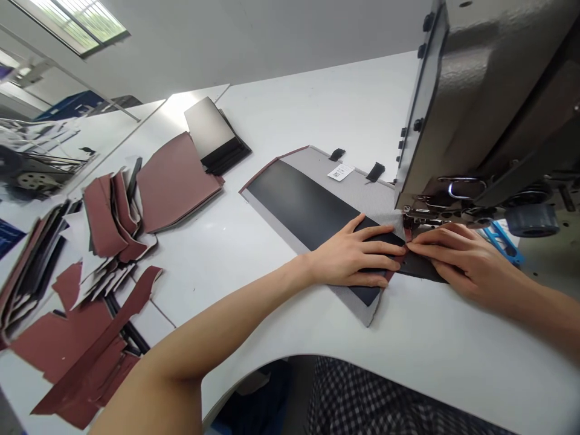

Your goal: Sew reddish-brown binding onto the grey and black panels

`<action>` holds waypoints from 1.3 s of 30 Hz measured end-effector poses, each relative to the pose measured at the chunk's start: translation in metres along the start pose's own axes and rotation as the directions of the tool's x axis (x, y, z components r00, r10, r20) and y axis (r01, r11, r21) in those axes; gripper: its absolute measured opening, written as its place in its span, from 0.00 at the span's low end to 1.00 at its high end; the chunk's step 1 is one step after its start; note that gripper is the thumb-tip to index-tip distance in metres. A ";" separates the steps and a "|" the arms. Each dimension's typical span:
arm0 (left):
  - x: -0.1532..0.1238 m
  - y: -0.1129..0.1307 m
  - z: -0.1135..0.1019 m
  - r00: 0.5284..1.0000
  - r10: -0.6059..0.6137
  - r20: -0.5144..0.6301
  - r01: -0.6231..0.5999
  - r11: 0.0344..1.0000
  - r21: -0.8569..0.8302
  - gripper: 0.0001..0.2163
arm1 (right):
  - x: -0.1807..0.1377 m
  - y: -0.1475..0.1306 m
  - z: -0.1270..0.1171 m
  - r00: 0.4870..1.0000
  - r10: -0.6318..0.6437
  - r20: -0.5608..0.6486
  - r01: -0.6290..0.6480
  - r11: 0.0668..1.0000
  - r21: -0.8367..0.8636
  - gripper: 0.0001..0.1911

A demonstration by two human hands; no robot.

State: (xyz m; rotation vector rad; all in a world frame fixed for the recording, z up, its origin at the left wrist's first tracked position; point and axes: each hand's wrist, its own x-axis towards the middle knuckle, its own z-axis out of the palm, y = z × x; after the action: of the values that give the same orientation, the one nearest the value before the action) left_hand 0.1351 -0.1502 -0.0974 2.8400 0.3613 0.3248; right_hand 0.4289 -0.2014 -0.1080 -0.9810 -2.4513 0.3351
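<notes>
A grey fabric panel point(312, 164) with a wide black strip point(294, 193) and a dark red edge lies at the sewing machine point(480, 115). My left hand point(357, 254) rests flat on the strip's near end, fingers spread towards the needle area. Close to the presser foot point(408, 232), the fingers of my right hand point(466, 257) are pinched together at the panel's red edge, and the exact grip is partly hidden. On the panel's far side are two black tabs point(375, 172) and a white label point(340, 172).
To the left lie stacked dark red panels point(174, 181), several curved red pieces point(104, 217) and loose red cut pieces point(77, 338). Black and grey pieces point(212, 130) sit further back. The white table point(254, 302) has a curved front edge. A blue plastic part point(502, 241) shows behind my right hand.
</notes>
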 end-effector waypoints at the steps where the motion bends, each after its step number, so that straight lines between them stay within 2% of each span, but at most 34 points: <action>1: 0.000 0.000 0.000 1.000 0.000 0.003 0.000 1.000 0.001 0.16 | 0.000 0.001 0.001 1.000 0.006 0.012 -0.006 1.000 0.001 0.23; 6: 0.001 0.000 -0.002 1.000 0.008 -0.006 -0.008 1.000 0.008 0.16 | 0.002 -0.004 0.001 0.997 0.061 0.037 -0.061 0.998 0.015 0.21; 12: 0.000 0.002 -0.001 1.000 0.008 0.018 -0.009 1.000 0.029 0.17 | -0.001 -0.012 -0.002 0.978 0.183 -0.102 -0.184 0.983 0.004 0.15; 15: 0.000 0.004 -0.001 0.999 0.001 0.049 -0.003 0.999 0.050 0.17 | -0.001 -0.013 -0.001 0.987 0.136 -0.086 -0.138 0.990 -0.019 0.16; 22: 0.003 0.007 -0.004 0.997 -0.020 0.070 0.015 0.997 0.071 0.19 | 0.000 -0.010 0.001 0.992 0.116 -0.046 -0.114 0.993 0.037 0.17; 28: 0.003 0.007 -0.004 0.996 -0.027 0.086 0.022 0.998 0.067 0.19 | -0.004 -0.006 0.004 0.976 0.185 -0.115 -0.188 0.982 -0.018 0.16; 33: 0.001 0.006 -0.002 0.996 -0.015 0.090 0.009 0.998 0.069 0.20 | -0.003 -0.007 0.006 0.992 0.081 -0.097 -0.083 0.996 -0.018 0.18; 39: 0.002 0.007 -0.002 0.997 -0.025 0.072 0.021 0.998 0.053 0.21 | -0.002 -0.007 0.004 0.997 0.061 -0.045 -0.061 0.998 0.006 0.22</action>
State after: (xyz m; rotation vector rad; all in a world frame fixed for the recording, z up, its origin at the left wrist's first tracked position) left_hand 0.1382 -0.1554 -0.0936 2.8870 0.3924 0.2092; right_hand 0.4238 -0.2087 -0.1096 -1.0518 -2.3828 0.3345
